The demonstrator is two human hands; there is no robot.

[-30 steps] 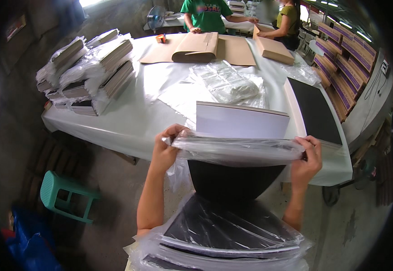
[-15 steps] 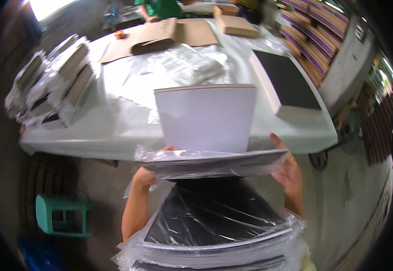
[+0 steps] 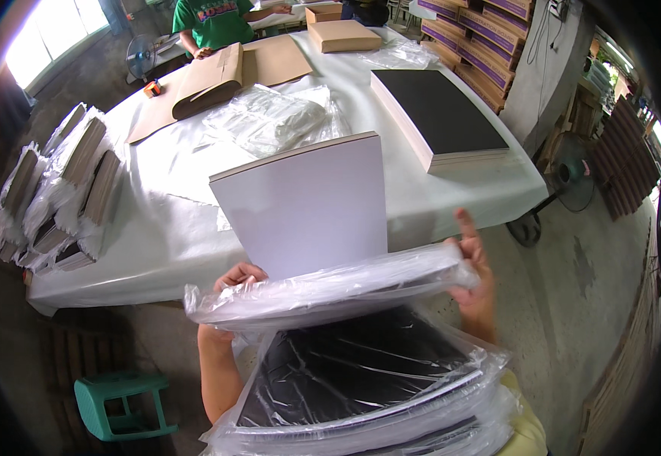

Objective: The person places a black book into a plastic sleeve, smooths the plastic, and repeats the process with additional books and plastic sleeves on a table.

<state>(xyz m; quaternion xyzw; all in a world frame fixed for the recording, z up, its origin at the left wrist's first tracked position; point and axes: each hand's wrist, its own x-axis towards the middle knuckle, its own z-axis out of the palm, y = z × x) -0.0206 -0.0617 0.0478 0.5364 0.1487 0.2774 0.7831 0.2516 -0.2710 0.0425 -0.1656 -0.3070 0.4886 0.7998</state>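
In the lower middle of the frame, your left hand (image 3: 237, 280) was curled shut on the left end of a clear plastic bag (image 3: 330, 290), and your right hand (image 3: 473, 262) gripped its right end with the forefinger sticking up. You held the bag flat and level between them, well above the floor. A white board (image 3: 304, 204) stood upright just behind the bag, its lower edge hidden by the plastic, so I could not tell whether it sat inside the bag's mouth.

Below the bag, at the bottom edge of the frame, lay a stack of bagged black boards (image 3: 361, 387), close against your body.

Beyond your hands stretched the white-covered worktop (image 3: 171, 228). On it, at the upper right, sat a stack of black-topped boards (image 3: 440, 114); at the upper middle, a heap of empty plastic bags (image 3: 269, 118); further back, flattened brown cartons (image 3: 216, 72). Wrapped bundles (image 3: 64, 182) leaned along its left end. A green stool (image 3: 121, 403) stood on the floor at the lower left. A person in a green shirt (image 3: 212, 19) worked at the far edge, at the top of the frame.
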